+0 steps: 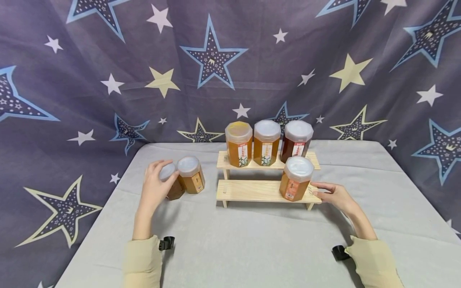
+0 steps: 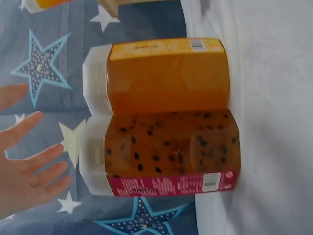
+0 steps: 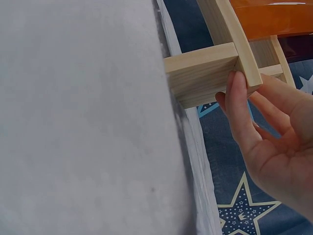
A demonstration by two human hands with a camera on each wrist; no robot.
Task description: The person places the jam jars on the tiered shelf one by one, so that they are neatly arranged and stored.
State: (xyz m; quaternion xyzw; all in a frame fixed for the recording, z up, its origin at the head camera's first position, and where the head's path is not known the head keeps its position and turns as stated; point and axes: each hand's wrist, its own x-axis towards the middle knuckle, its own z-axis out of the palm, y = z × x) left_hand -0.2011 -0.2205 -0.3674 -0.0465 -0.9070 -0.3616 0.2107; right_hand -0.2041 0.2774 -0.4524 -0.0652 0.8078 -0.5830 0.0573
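Note:
On the left of the table stand a jar with dark seeds in it [image 2: 168, 149] and an amber jar [image 1: 191, 178], side by side and touching. My left hand [image 1: 156, 184] hovers at the lid of the seeded jar, its fingers spread; the left wrist view shows a gap between fingertips and lid. A two-step wooden display rack [image 1: 252, 191] stands near the middle. With thumb and fingers my right hand [image 3: 279, 137] pinches the right end of its lower step. An orange-labelled jar [image 1: 296, 182] sits on that step, close to the right hand.
Along the upper step stand a yellow-topped jar [image 1: 239, 146], a golden jar [image 1: 266, 144] and a dark red jar [image 1: 297, 140]. A grey cloth [image 1: 252, 248] covers the table. Behind it hangs a star-patterned curtain [image 1: 137, 52].

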